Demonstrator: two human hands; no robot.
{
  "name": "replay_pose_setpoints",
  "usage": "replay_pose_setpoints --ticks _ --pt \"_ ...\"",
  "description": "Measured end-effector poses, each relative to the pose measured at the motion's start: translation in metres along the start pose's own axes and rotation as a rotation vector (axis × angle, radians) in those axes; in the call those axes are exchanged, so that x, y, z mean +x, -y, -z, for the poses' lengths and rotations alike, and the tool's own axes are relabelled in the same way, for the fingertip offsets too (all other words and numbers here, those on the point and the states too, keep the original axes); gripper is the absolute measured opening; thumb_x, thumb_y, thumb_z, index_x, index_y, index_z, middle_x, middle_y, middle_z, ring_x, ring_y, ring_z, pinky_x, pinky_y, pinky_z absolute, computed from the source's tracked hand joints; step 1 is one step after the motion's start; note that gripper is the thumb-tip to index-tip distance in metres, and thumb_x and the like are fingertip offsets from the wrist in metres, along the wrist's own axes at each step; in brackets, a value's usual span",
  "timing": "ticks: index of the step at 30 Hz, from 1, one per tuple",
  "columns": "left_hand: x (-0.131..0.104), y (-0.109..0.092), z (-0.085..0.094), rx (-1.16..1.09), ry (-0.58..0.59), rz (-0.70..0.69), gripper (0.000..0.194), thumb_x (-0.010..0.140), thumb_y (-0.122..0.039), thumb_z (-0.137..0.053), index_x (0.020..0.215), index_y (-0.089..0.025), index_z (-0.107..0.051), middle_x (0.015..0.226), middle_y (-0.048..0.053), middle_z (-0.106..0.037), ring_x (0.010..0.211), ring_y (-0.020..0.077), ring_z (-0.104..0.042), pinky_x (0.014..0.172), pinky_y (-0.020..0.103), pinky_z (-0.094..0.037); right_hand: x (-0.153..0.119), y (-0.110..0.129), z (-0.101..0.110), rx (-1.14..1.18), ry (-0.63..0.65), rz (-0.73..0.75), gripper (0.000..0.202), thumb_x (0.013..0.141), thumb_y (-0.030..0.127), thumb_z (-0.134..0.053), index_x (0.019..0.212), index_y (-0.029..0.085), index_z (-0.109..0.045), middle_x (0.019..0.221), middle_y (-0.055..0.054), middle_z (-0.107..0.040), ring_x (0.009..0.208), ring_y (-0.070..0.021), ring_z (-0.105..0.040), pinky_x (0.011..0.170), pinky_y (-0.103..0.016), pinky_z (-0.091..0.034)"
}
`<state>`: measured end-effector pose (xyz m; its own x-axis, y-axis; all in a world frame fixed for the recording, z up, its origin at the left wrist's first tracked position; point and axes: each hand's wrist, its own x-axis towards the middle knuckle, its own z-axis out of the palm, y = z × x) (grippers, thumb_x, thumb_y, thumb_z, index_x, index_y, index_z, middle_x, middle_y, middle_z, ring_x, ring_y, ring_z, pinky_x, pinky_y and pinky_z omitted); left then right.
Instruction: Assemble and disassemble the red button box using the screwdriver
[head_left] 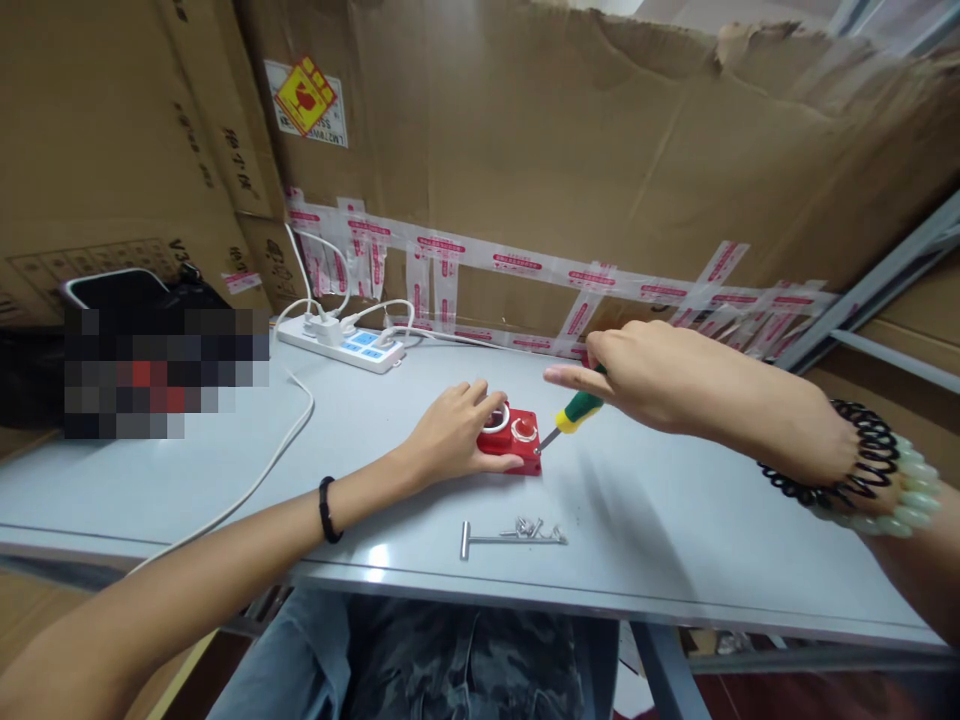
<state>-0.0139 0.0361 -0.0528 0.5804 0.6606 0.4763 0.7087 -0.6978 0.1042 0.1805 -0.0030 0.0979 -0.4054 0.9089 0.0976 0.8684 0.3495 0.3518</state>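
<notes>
Screwdriver point(576, 411) on red box point(517, 440), label unreadable

A pale grey table point(675, 540) with a metal edge fills the middle of the view. Behind it rises a wall of brown cardboard sheets point(600, 150), patched with strips of red-printed clear tape point(517, 262); a yellow and red fragile sticker point(305, 97) sits on the upper left. Stacked cardboard boxes point(97, 130) stand at the far left. A grey metal frame point(877, 285) slants at the right. Light is even.
</notes>
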Motion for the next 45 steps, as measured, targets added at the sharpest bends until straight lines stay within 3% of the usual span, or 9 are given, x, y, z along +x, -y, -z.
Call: replay_pose_setpoints --ticks 4,10,17,24,28,30,36,41,45 --pt "0.0 0.0 0.001 0.0 -0.014 -0.007 0.066 0.072 -0.072 -0.053 0.108 -0.017 -0.054 0.093 0.007 -0.053 0.079 0.0231 -0.05 0.075 0.037 -0.044 0.005 0.0 0.002 0.094 -0.023 0.036 0.033 0.091 0.044 -0.036 0.08 0.019 -0.054 0.07 -0.005 -0.06 0.062 -0.0182 -0.053 0.055 -0.029 -0.031" --pt "0.0 0.0 0.0 0.02 -0.018 0.002 0.069 0.072 -0.074 -0.051 0.109 -0.016 -0.055 0.092 0.007 -0.052 0.078 0.0225 -0.05 0.073 0.036 -0.044 -0.003 -0.002 0.011 0.27 0.02 0.313 0.016 0.089 0.034 -0.043 0.096 0.022 -0.051 0.093 -0.005 -0.059 0.073 -0.0157 -0.055 0.067 -0.029 -0.038" --pt "0.0 -0.001 0.0 0.028 -0.014 -0.005 0.069 0.072 -0.072 -0.054 0.111 -0.016 -0.054 0.093 0.007 -0.052 0.079 0.0228 -0.05 0.074 0.037 -0.044 0.005 0.008 0.0 0.1 -0.046 -0.014 0.041 0.091 0.053 -0.03 0.088 0.018 -0.052 0.071 -0.007 -0.059 0.059 -0.0184 -0.052 0.052 -0.029 -0.03" --pt "0.0 0.0 -0.001 0.027 0.001 -0.003 0.068 0.072 -0.074 -0.052 0.11 -0.017 -0.054 0.093 0.007 -0.052 0.081 0.0229 -0.051 0.072 0.035 -0.044 -0.001 0.006 0.01 0.272 0.029 0.302 0.018 0.09 0.035 -0.04 0.094 0.021 -0.05 0.088 -0.005 -0.062 0.073 -0.016 -0.056 0.063 -0.028 -0.039" --pt "0.0 0.0 0.0 0.029 -0.01 0.003 0.066 0.072 -0.073 -0.054 0.107 -0.017 -0.054 0.093 0.007 -0.052 0.079 0.0223 -0.051 0.071 0.034 -0.044 0.002 0.01 0.003 0.073 -0.037 0.085 0.042 0.09 0.054 -0.033 0.091 0.018 -0.053 0.074 -0.008 -0.06 0.063 -0.0202 -0.054 0.052 -0.03 -0.031" --pt "0.0 0.0 0.0 0.024 -0.014 0.007 0.065 0.072 -0.073 -0.054 0.106 -0.018 -0.054 0.092 0.006 -0.052 0.078 0.0218 -0.051 0.07 0.034 -0.044 0.004 0.01 -0.001 0.019 -0.089 0.013 0.04 0.09 0.052 -0.033 0.091 0.017 -0.053 0.071 -0.008 -0.059 0.06 -0.0205 -0.053 0.049 -0.03 -0.028" --pt "-0.001 0.0 -0.001 0.03 -0.013 0.011 0.065 0.071 -0.073 -0.054 0.106 -0.018 -0.053 0.093 0.006 -0.052 0.079 0.0215 -0.051 0.069 0.033 -0.044 0.001 0.005 0.005 0.239 -0.049 0.259 0.017 0.085 0.032 -0.047 0.099 0.022 -0.05 0.091 -0.004 -0.063 0.079 -0.0179 -0.057 0.065 -0.029 -0.04" --pt "-0.001 0.001 -0.001 0.034 -0.009 0.008 0.065 0.072 -0.073 -0.053 0.107 -0.018 -0.053 0.093 0.006 -0.052 0.08 0.0222 -0.051 0.07 0.034 -0.044 0.003 0.008 0.002 0.127 -0.048 0.063 0.033 0.088 0.049 -0.039 0.091 0.019 -0.053 0.075 -0.007 -0.061 0.064 -0.02 -0.054 0.055 -0.031 -0.035" --pt "0.0 0.0 0.0 0.019 -0.002 0.014 0.065 0.072 -0.073 -0.053 0.108 -0.019 -0.052 0.093 0.006 -0.052 0.08 0.0217 -0.051 0.07 0.034 -0.044 0.004 0.012 0.003 0.244 -0.076 0.105 0.018 0.087 0.033 -0.042 0.096 0.02 -0.051 0.077 -0.005 -0.062 0.063 -0.017 -0.054 0.056 -0.028 -0.035"
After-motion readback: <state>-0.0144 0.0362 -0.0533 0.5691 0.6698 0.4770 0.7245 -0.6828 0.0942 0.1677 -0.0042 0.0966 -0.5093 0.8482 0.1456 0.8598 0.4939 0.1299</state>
